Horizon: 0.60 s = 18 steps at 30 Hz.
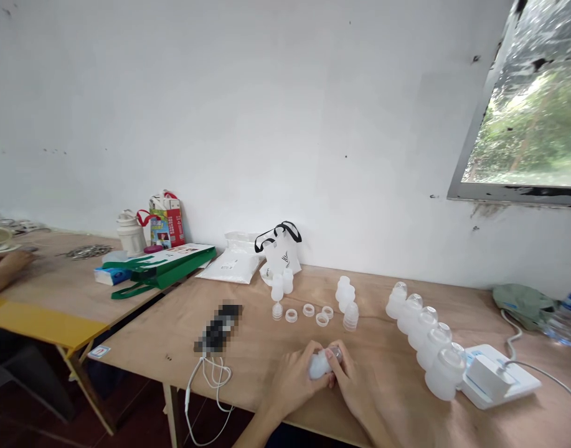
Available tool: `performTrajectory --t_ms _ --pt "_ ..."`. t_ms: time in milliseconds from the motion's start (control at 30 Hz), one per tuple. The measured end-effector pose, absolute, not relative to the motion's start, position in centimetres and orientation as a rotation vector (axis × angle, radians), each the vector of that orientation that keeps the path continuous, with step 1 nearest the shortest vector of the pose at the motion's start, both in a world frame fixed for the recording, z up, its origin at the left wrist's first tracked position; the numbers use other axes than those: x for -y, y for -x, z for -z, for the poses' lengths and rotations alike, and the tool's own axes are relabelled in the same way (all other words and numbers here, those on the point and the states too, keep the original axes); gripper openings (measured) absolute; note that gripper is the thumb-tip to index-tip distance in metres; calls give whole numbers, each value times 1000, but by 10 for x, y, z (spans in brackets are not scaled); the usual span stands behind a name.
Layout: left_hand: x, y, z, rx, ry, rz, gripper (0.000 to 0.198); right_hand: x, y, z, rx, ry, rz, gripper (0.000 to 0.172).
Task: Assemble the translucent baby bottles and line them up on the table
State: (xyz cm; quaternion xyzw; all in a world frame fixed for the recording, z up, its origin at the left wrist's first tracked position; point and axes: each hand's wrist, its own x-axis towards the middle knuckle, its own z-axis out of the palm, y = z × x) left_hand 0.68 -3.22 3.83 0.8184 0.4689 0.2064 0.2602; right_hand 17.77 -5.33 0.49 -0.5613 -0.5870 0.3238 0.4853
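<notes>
A small white plastic bottle (pixel 320 364) lies between both my hands near the front edge of the wooden table (pixel 248 348). My left hand (pixel 294 379) is wrapped round its body. My right hand (pixel 350 379) pinches its far end, where a clear cap shows. Beyond them lie several white rings (pixel 308 310) and small white bottles and caps (pixel 345 298). A row of finished white bottles with clear domed caps (pixel 425 336) runs along the right.
A blurred dark phone (pixel 218 326) with a white cable lies left of my hands. A white charger box (pixel 493 376), green cloth (pixel 523 303) and water bottle (pixel 568 317) are at right. White bags (pixel 238 261) stand by the wall. Another person's arm (pixel 5 267) rests on the left table.
</notes>
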Motion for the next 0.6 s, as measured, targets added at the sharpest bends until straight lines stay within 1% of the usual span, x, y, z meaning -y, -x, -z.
performTrajectory --t_ms 200,400,600 --pt "35 -6 -45 -1254 -2230 -575 30 54 -179 -5 1448 1400 -776 57" --pt "35 -7 -47 -1285 -2217 -568 31 52 -181 0 1453 1366 -796 53" --pt "33 -6 -42 -1255 -2236 -583 31 52 -179 0 1446 1368 -813 56"
